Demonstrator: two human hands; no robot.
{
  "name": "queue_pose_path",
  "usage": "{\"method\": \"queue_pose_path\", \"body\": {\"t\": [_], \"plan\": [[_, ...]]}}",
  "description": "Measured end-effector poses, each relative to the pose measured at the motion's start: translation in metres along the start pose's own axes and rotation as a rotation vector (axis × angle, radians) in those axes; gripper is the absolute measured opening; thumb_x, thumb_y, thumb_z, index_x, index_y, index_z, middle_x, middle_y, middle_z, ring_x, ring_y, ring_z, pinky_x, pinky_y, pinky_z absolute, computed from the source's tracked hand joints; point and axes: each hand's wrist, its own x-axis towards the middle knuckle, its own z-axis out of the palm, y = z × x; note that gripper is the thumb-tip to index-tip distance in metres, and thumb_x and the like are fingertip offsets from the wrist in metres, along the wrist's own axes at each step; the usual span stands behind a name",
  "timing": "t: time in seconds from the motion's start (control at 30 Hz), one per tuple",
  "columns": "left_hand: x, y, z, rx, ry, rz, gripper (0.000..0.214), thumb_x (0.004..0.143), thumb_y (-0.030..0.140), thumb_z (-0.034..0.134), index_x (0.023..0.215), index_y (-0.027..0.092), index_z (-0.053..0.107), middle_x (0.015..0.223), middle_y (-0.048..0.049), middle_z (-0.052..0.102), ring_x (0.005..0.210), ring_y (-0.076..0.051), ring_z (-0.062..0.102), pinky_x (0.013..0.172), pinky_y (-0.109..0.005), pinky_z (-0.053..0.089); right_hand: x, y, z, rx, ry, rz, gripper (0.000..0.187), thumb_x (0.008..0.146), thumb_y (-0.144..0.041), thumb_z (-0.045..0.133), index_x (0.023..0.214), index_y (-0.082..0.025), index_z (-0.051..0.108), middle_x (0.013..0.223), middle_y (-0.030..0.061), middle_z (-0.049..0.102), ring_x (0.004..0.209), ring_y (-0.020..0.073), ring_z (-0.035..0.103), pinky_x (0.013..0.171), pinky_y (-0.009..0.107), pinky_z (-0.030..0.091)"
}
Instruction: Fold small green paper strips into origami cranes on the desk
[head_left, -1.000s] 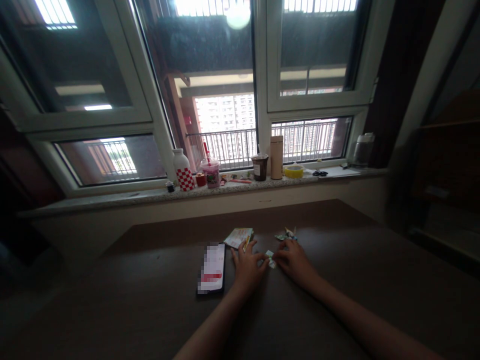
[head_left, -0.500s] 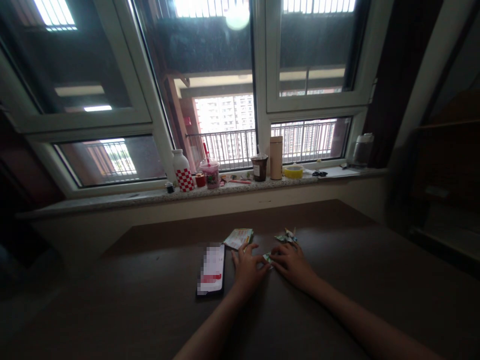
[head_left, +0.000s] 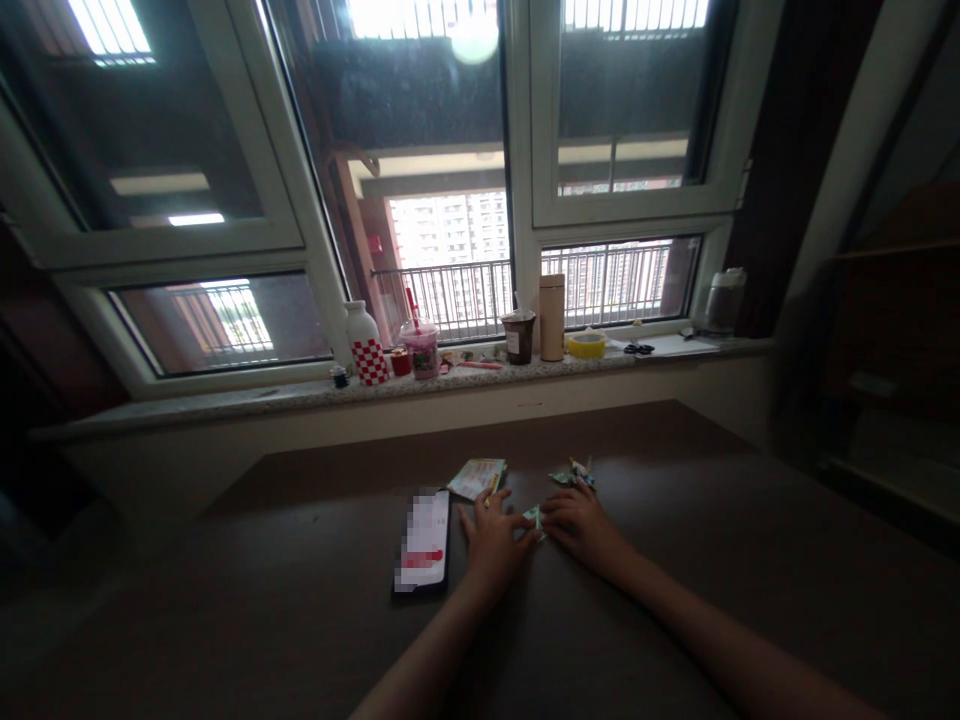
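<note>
A small green and white piece of folded paper [head_left: 533, 515] lies on the brown table between my two hands. My left hand [head_left: 495, 542] has its thumb and index finger closed on the paper's left side, with the other fingers raised and spread. From the right, the fingertips of my right hand [head_left: 583, 525] press on the paper's other edge. Just beyond my left hand is a stack of printed paper sheets [head_left: 478, 477]. Several small folded paper pieces [head_left: 574, 474] sit in a heap past my right fingers. Fingers partly hide the held paper.
Left of my left hand lies a phone [head_left: 422, 542] with a lit screen. Along the windowsill [head_left: 300, 398] stand a checkered bottle [head_left: 368, 345], a pink drink cup [head_left: 422, 350], a dark drink cup [head_left: 518, 335], a tan flask [head_left: 552, 318], yellow tape [head_left: 586, 346] and black scissors [head_left: 639, 349].
Both hands stay nearly in place. My fingers have shifted slightly around the folded paper, and a bit more of it shows between them.
</note>
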Motion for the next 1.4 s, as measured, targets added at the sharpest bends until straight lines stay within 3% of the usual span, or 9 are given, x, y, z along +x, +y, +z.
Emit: {"method": "queue_pose_path", "body": {"t": [0.27, 0.67, 1.4], "plan": [[0.001, 0.001, -0.004, 0.007, -0.031, -0.047, 0.017, 0.081, 0.041, 0.066, 0.094, 0.038, 0.077, 0.146, -0.0029, 0.047, 0.142, -0.036, 0.024, 0.11, -0.072, 0.006, -0.002, -0.006, -0.01, -0.023, -0.043, 0.001, 0.017, 0.084, -0.023, 0.064, 0.093, -0.032, 0.076, 0.108, 0.0018, 0.072, 0.114, 0.0235, 0.057, 0.112, 0.053, 0.022], [0.006, 0.001, -0.001, 0.003, 0.009, -0.059, 0.019, 0.082, 0.043, 0.063, 0.089, 0.034, 0.078, 0.146, -0.0049, 0.048, 0.143, -0.035, 0.024, 0.11, -0.072, 0.004, -0.001, -0.006, -0.009, -0.007, -0.055, 0.038, 0.016, 0.085, -0.024, 0.064, 0.09, -0.03, 0.077, 0.108, 0.0032, 0.07, 0.111, 0.0241, 0.056, 0.106, 0.049, 0.031], [0.008, 0.009, 0.002, -0.035, 0.072, -0.109, 0.011, 0.079, 0.041, 0.069, 0.081, 0.035, 0.078, 0.148, 0.0032, 0.047, 0.139, -0.034, 0.031, 0.111, -0.071, 0.004, 0.002, -0.001, -0.014, 0.122, -0.113, 0.107, 0.018, 0.088, -0.027, 0.06, 0.094, -0.031, 0.077, 0.112, 0.0026, 0.069, 0.114, 0.0232, 0.054, 0.104, 0.041, 0.038]]}}
